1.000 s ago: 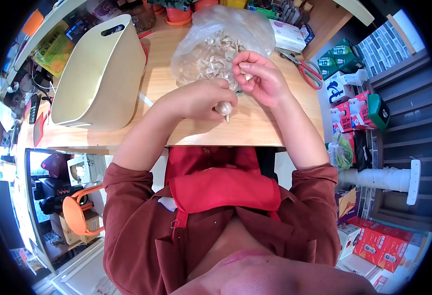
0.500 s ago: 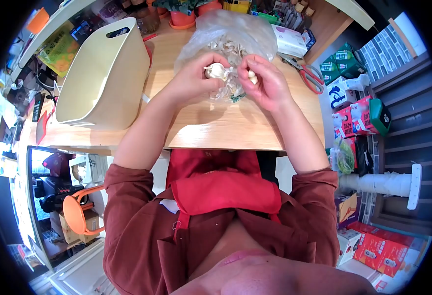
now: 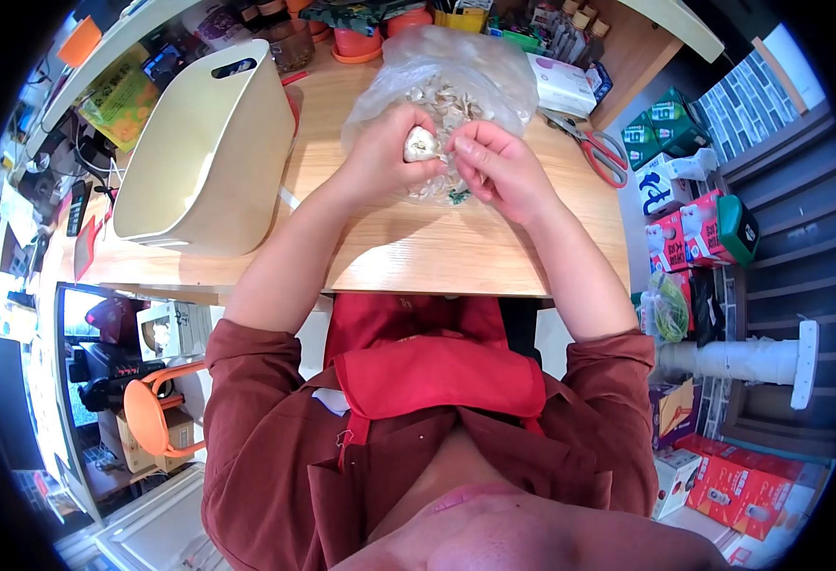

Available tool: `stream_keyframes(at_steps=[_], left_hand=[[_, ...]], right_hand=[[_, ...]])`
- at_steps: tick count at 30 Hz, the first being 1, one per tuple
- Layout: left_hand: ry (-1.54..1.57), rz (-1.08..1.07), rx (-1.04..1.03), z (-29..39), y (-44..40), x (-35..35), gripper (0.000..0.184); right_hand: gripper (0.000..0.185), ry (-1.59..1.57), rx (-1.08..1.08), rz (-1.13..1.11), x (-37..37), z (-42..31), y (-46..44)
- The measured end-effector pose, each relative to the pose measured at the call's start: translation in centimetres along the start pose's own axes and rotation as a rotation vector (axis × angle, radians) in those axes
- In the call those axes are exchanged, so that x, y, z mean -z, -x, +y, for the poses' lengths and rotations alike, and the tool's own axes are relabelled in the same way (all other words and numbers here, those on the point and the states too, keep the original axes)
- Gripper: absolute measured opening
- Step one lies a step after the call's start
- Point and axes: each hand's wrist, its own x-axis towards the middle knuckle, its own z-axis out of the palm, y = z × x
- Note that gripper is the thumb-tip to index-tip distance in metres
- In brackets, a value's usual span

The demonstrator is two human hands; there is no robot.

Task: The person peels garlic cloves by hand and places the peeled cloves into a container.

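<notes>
My left hand (image 3: 391, 152) is closed around a whitish garlic bulb (image 3: 420, 145), whose side faces right. Close beside the bulb, my right hand (image 3: 496, 169) is curled with thumb and index finger pinched together at its edge. The pale garlic cloves seen in the right palm earlier are hidden by the curled fingers now. Beneath both hands lies a clear plastic bag (image 3: 368, 100), with loose papery garlic skins (image 3: 451, 95) in it.
A tall cream bin (image 3: 237, 162) stands on the wooden desk (image 3: 427, 262) at left. Red-handled scissors (image 3: 604, 160) and a white box (image 3: 561, 86) lie at right. Orange pots (image 3: 356, 43) line the back. Packaged goods (image 3: 689, 228) are stacked beyond the desk's right side.
My right hand has turned over and moved left to the bulb, its cloves passing out of sight. My left hand has tilted the bulb slightly and still holds it.
</notes>
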Motion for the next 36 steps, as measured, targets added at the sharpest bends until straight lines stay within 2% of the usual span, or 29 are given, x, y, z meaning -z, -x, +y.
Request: stream_keyframes(at_steps=[4,8,10,11,15,18,20,21,26,29,30,32,35,36], left_hand=[[-0.053,0.055,-0.077,-0.5,0.1,-0.8,0.038],[-0.087,0.031,0.009,0.0,0.5,-1.0,0.04],[-0.074,0.007,0.037,0.0,0.5,-1.1,0.04],[0.012,-0.048,0.122,0.3,0.5,-1.0,0.044],[0.224,-0.086,-0.024,1.7,0.5,-0.5,0.052],[0.25,-0.033,-0.091,0.4,0.3,-1.2,0.047],[0.286,-0.043,0.018,0.3,0.4,-1.1,0.042],[0.303,-0.048,0.073,0.4,0.4,-1.0,0.041],[0.025,-0.01,0.023,0.6,0.6,-0.8,0.041],[-0.13,-0.029,0.014,0.5,0.7,-0.7,0.045],[-0.194,-0.044,0.015,0.5,0.8,-0.7,0.047],[-0.169,-0.07,0.021,0.7,0.8,-0.5,0.047],[-0.096,-0.056,0.005,0.3,0.8,-0.7,0.048],[-0.064,-0.042,-0.005,0.3,0.8,-0.7,0.049]], right_hand=[[0.02,0.395,0.03,0.149,-0.7,0.7,-0.1],[0.025,0.746,0.198,0.225,0.1,2.8,-1.1],[0.025,0.736,0.17,0.241,0.0,2.7,-1.1],[0.026,0.736,0.154,0.256,-0.1,2.6,-1.0],[0.025,0.776,0.231,0.278,-0.2,2.0,-0.9],[0.026,0.795,0.274,0.314,0.2,2.0,-1.0],[0.026,0.813,0.29,0.335,0.7,2.3,-1.2],[0.026,0.791,0.225,0.323,0.7,2.2,-1.2],[0.029,0.589,-0.036,0.222,0.0,1.5,-0.6],[0.031,0.855,0.022,0.155,0.2,2.3,-0.7],[0.031,0.825,0.027,0.12,0.1,2.3,-0.7],[0.032,0.764,0.038,0.052,-0.1,2.2,-0.5],[0.028,0.452,-0.066,0.02,-0.6,1.4,-0.2],[0.027,0.435,-0.068,0.026,-0.8,1.3,-0.1]])
